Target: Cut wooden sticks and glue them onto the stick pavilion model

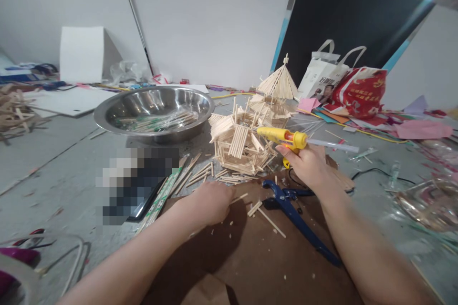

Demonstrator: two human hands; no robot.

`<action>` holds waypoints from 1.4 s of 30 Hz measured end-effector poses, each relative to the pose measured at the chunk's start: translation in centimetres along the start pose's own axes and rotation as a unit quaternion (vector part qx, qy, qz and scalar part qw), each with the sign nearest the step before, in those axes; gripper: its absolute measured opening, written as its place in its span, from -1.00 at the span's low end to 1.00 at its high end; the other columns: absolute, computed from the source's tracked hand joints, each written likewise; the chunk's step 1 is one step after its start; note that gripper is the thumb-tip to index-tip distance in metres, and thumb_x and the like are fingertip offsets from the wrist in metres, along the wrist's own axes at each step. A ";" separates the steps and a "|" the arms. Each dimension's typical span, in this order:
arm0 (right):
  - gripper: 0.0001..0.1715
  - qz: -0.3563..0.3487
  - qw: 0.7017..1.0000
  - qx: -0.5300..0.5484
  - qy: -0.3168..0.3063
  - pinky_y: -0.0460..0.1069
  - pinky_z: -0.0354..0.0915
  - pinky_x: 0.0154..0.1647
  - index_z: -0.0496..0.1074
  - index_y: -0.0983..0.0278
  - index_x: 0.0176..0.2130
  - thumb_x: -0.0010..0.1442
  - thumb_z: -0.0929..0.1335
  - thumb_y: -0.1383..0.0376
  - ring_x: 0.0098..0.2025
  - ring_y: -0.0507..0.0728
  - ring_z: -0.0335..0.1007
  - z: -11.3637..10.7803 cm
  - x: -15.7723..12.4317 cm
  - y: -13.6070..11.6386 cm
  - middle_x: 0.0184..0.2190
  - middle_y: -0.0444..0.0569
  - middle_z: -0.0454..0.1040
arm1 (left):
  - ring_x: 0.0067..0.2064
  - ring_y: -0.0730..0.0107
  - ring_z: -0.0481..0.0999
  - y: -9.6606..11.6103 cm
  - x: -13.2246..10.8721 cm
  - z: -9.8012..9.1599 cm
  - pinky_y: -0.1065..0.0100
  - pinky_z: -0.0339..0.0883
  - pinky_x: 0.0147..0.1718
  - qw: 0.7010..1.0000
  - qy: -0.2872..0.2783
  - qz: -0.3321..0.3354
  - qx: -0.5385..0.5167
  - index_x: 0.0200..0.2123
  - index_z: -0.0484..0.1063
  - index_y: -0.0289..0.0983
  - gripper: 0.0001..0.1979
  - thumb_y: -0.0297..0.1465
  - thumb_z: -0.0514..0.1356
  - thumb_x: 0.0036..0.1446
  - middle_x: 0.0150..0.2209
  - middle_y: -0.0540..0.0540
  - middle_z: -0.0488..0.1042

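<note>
My right hand (309, 164) is wrapped round a yellow hot glue gun (282, 137), with a clear glue stick (332, 145) poking out of its back. The gun's nozzle is close to a tiered pavilion model (243, 147) built of thin wooden sticks; whether it touches cannot be told. My left hand (213, 202) is closed low over the brown board, in front of the model, its fingertips mostly hidden. A short wooden stick (239, 198) juts from its fingers. Blue-handled cutters (296, 219) and a few loose sticks (255, 208) lie on the board (265, 267).
A steel basin (157, 136) holding packaged sticks stands at the left, near a dark, blurred-out object (143, 181). A pointed-roof stick tower (279, 83) rises behind. Bags (361, 90), coloured paper and a crumpled clear plastic piece (429, 205) are at the right.
</note>
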State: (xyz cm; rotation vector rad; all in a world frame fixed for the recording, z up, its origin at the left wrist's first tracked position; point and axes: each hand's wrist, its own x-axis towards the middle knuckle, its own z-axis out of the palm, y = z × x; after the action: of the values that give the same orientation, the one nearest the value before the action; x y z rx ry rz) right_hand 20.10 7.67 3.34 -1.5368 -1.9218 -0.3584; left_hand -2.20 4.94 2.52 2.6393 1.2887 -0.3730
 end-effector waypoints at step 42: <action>-0.45 0.021 0.999 0.035 -0.029 0.00 0.23 -0.35 0.42 0.35 -0.33 0.05 0.13 -0.01 -0.28 0.20 0.37 1.1 -0.4 -0.4 -0.38 0.11 0.47 | -0.64 0.62 0.31 -0.5 3.6 2.9 0.53 0.17 -0.66 0.797 0.138 -0.014 -0.588 -0.43 0.24 -0.32 -0.77 -0.25 0.02 -0.04 -0.48 -0.01 0.41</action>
State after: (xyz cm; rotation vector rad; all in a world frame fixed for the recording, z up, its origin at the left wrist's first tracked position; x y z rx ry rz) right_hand 19.47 7.87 2.35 -1.5549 -1.9230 -0.2285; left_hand -0.91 7.17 -1.35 1.5879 1.0584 0.6582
